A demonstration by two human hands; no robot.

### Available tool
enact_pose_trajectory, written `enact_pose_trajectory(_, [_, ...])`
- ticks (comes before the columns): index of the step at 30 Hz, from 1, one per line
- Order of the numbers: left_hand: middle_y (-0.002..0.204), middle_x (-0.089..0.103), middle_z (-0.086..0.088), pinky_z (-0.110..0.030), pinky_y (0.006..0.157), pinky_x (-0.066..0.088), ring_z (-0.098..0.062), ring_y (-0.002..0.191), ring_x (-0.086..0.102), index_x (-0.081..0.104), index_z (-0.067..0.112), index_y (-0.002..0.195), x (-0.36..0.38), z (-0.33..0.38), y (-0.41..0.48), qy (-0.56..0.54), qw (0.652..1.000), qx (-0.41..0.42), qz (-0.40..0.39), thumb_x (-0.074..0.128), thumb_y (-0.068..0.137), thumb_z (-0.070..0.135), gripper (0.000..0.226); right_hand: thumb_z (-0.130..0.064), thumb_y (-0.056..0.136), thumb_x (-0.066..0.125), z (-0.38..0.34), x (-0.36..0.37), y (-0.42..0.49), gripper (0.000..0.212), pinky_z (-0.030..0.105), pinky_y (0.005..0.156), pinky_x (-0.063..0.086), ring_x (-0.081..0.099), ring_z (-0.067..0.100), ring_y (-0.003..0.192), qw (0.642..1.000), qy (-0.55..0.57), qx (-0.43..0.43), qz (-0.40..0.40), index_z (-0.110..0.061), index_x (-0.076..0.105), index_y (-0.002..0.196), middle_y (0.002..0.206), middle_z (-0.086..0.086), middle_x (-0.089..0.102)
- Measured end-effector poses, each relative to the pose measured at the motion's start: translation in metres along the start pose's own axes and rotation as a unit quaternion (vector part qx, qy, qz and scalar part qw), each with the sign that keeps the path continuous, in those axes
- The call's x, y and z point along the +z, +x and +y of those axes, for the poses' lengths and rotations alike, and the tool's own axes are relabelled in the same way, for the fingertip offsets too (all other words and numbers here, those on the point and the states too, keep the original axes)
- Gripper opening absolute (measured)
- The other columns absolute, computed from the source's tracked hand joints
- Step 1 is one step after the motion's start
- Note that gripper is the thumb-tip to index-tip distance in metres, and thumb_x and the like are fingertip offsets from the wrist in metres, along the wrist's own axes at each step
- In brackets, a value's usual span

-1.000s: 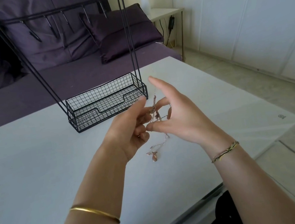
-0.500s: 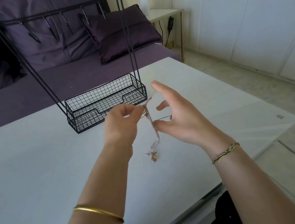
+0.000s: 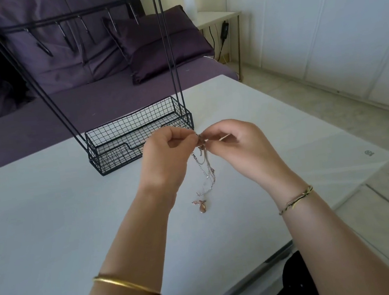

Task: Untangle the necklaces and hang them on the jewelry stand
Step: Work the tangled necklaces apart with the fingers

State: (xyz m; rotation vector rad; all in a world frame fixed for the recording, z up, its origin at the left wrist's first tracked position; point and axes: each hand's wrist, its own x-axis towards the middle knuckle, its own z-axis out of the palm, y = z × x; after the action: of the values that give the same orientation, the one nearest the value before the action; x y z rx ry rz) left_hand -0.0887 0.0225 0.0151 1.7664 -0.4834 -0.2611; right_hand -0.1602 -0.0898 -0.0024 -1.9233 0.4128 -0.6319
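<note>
A tangle of thin necklaces [image 3: 205, 170], rose-gold and silver, hangs between my hands above the white table [image 3: 49, 214]. Its pendant [image 3: 201, 207] touches the tabletop. My left hand [image 3: 167, 155] pinches the top of the tangle with curled fingers. My right hand [image 3: 240, 146] pinches the same knot from the other side, fingertips almost meeting the left ones. The black wire jewelry stand [image 3: 138, 134] is just behind my hands: a mesh basket at its base and a top bar of bare hooks [image 3: 64, 35].
A purple sofa with cushions [image 3: 156, 44] runs behind the table. A small white side table [image 3: 216, 17] with a hanging charger cable stands at the back right. The table's right edge drops to a pale floor [image 3: 330, 106].
My right hand's spread fingers have curled in and closed on the knot. Both hands came together and the chains now hang straighter below them.
</note>
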Motion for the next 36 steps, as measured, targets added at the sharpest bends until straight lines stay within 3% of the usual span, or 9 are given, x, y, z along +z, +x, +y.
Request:
enact_pose_trajectory(5, [0.087,0.068,0.001,-0.009,0.064,0.044,-0.006,0.080,0.063,0.065,0.018,0.093,0.000,0.001,-0.001,-0.014,1.000,-0.012,-0.022,0.067,0.087,0.013,0.008,-0.009,0.082,0.069,0.002,-0.001,0.001,0.002,0.015,0.067,0.046,0.061,0.006,0.073,1.000,0.021,-0.017,-0.001,-0.011,0.069,0.083,0.078,-0.004,0.068])
enact_pose_trajectory(9, [0.098,0.068,-0.006,-0.017,0.072,0.044,-0.015,0.092,0.064,0.063,0.021,0.092,-0.001,0.001,0.000,-0.028,0.999,-0.017,-0.011,0.068,0.085,0.010,0.014,-0.004,0.080,0.070,0.002,-0.006,0.002,0.011,0.023,0.072,0.050,0.063,0.010,0.072,0.998,0.061,0.008,-0.006,-0.015,0.068,0.077,0.077,0.002,0.069])
enact_pose_trajectory(12, [0.090,0.067,-0.002,-0.024,0.080,0.050,-0.017,0.094,0.065,0.062,0.020,0.090,-0.001,0.002,0.000,-0.044,0.999,-0.009,-0.011,0.067,0.084,0.004,0.018,-0.004,0.079,0.070,0.001,-0.009,0.002,0.010,0.027,0.071,0.050,0.061,0.012,0.068,0.996,0.077,0.032,-0.014,-0.013,0.068,0.079,0.074,0.005,0.068])
enact_pose_trajectory(15, [0.080,0.064,0.002,-0.042,0.093,0.052,-0.025,0.094,0.067,0.062,0.019,0.089,0.000,0.004,-0.001,-0.059,0.998,-0.011,-0.009,0.064,0.084,-0.001,0.020,-0.004,0.080,0.069,0.001,-0.011,0.001,0.011,0.031,0.070,0.047,0.057,0.013,0.067,0.994,0.096,0.056,-0.005,-0.014,0.068,0.077,0.072,0.007,0.064])
enact_pose_trajectory(18, [0.077,0.060,0.000,-0.049,0.094,0.050,-0.024,0.080,0.062,0.062,0.016,0.090,0.002,0.006,-0.002,-0.070,0.997,-0.016,-0.008,0.059,0.085,-0.005,0.022,-0.005,0.081,0.068,-0.001,-0.012,0.001,0.013,0.038,0.076,0.051,0.057,0.015,0.073,0.990,0.118,0.079,0.000,-0.017,0.067,0.076,0.076,0.006,0.063])
enact_pose_trajectory(24, [0.066,0.056,-0.001,-0.046,0.088,0.053,-0.017,0.067,0.057,0.062,0.012,0.094,0.004,0.009,-0.003,-0.065,0.998,-0.021,-0.005,0.050,0.083,-0.010,0.027,0.006,0.085,0.054,-0.010,-0.009,0.001,0.020,0.031,0.074,0.054,0.064,0.020,0.070,0.943,0.305,0.133,-0.004,-0.009,0.057,0.072,0.069,0.006,0.061])
enact_pose_trajectory(29, [0.071,0.053,0.002,-0.024,0.063,0.049,-0.011,0.062,0.053,0.062,0.018,0.092,0.005,0.011,-0.003,-0.047,0.999,-0.027,-0.003,0.048,0.085,-0.006,0.029,0.010,0.085,0.048,-0.011,-0.007,0.002,0.021,0.030,0.061,0.055,0.059,0.019,0.060,0.907,0.392,0.153,0.036,-0.006,0.051,0.074,0.065,0.009,0.056])
enact_pose_trajectory(33, [0.085,0.064,0.001,-0.023,0.066,0.042,-0.009,0.067,0.053,0.068,0.022,0.090,0.006,0.009,-0.005,0.001,0.999,-0.031,-0.043,0.048,0.084,-0.001,0.031,0.010,0.085,0.050,-0.010,-0.006,0.002,0.022,0.025,0.057,0.051,0.056,0.016,0.059,0.922,0.363,0.124,0.052,-0.009,0.051,0.074,0.069,0.006,0.056])
enact_pose_trajectory(36, [0.079,0.065,0.003,-0.021,0.063,0.040,-0.006,0.066,0.051,0.072,0.021,0.081,0.007,0.009,-0.006,0.001,0.998,-0.035,-0.050,0.049,0.082,-0.001,0.031,0.011,0.084,0.051,-0.009,-0.008,0.002,0.022,0.023,0.057,0.050,0.054,0.013,0.059,0.939,0.324,0.097,0.056,-0.010,0.052,0.076,0.070,0.005,0.055])
